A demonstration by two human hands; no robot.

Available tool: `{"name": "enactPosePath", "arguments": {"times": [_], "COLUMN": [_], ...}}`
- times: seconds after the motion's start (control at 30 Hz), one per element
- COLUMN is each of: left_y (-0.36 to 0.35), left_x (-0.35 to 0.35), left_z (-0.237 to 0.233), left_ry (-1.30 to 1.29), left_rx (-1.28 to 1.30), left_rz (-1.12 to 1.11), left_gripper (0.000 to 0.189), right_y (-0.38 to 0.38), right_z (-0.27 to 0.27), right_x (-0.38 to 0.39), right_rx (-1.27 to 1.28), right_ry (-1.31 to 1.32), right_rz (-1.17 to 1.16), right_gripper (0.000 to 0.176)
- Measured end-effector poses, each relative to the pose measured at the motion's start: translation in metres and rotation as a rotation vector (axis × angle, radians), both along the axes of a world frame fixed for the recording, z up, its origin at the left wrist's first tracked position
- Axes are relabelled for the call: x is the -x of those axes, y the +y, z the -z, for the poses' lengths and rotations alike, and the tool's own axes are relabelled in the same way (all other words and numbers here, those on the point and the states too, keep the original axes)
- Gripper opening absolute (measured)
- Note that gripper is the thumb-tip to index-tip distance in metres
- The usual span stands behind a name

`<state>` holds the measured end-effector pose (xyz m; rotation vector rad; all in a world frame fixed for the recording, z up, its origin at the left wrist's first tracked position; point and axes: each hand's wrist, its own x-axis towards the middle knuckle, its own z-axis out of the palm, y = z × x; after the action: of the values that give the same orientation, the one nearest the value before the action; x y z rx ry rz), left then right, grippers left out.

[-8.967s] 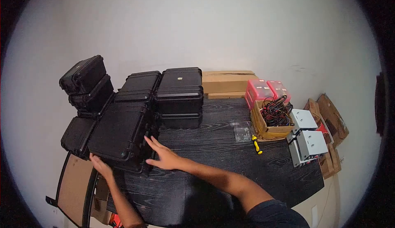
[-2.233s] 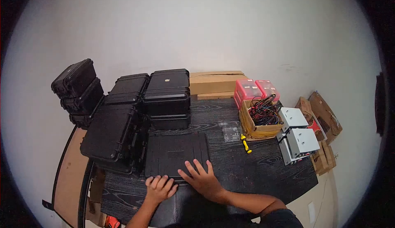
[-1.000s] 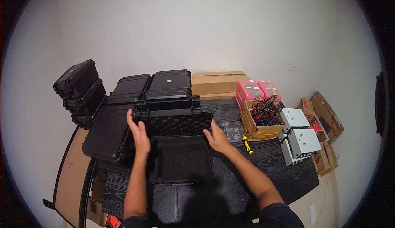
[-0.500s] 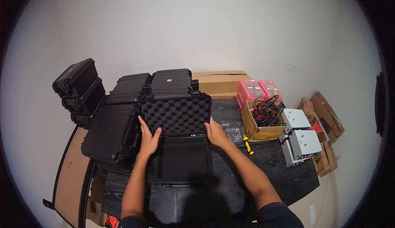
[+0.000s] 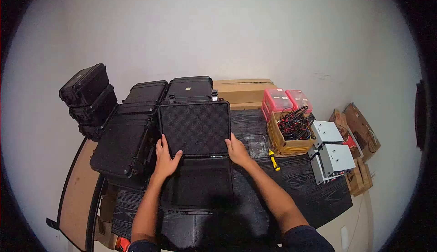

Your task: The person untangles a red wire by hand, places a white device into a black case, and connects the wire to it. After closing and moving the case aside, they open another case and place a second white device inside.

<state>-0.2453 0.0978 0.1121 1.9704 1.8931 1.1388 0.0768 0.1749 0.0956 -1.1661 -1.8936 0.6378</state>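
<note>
A black hard case (image 5: 200, 183) stands opened on the dark table, its dark interior toward me. Egg-crate foam (image 5: 195, 128) lines its raised lid. My left hand (image 5: 168, 161) grips the lower left side of the lid, thumb across the front and fingers along the edge. On the opposite side, my right hand (image 5: 237, 150) holds the lid's right edge, its fingers partly hidden behind it. The lid's upper edge overlaps the view of another closed black case (image 5: 189, 86) behind.
More black cases (image 5: 120, 145) crowd the left, some stacked (image 5: 86, 88). At right are a yellow-and-black screwdriver (image 5: 274, 160), a cardboard box of cables (image 5: 291, 147), pink-red drawer boxes (image 5: 277, 101) and white boxes (image 5: 337, 157). Cardboard (image 5: 243, 92) lies along the wall.
The opened case has shifted slightly toward me, and its lid has tipped, with its foam now darker. Both hands have moved along with it, still on the lid's sides.
</note>
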Motion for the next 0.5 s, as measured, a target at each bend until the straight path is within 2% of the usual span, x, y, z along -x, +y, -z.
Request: {"name": "enactPosePath", "arguments": {"times": [0.13,0.23,0.3,0.37,0.43,0.5], "left_y": [-0.016,-0.033,-0.053,-0.075,-0.092,-0.105], "left_x": [-0.003,-0.005,-0.007,-0.010,-0.009,-0.009], "left_z": [-0.009,-0.011,-0.018,-0.025,-0.019,-0.014], "left_ry": [0.010,0.130,0.184,0.264,0.244,0.268], "left_rx": [0.079,0.058,0.058,0.099,0.066,0.073], "left_rz": [0.013,0.084,0.144,0.188,0.217,0.250], "left_gripper": [0.104,0.100,0.091,0.087,0.082,0.080], "right_y": [-0.002,-0.024,-0.048,-0.073,-0.111,-0.140], "right_z": [0.008,0.001,-0.007,-0.021,-0.042,-0.038], "right_x": [-0.001,-0.020,-0.052,-0.094,-0.135,-0.181], "right_rx": [-0.004,-0.053,-0.226,-0.169,0.119,0.136], "right_ry": [0.024,0.047,-0.094,-0.126,0.023,0.198], "right_rz": [0.008,-0.056,-0.046,-0.046,0.039,0.170], "right_gripper": [0.047,0.051,0.050,0.043,0.034,0.028]}}
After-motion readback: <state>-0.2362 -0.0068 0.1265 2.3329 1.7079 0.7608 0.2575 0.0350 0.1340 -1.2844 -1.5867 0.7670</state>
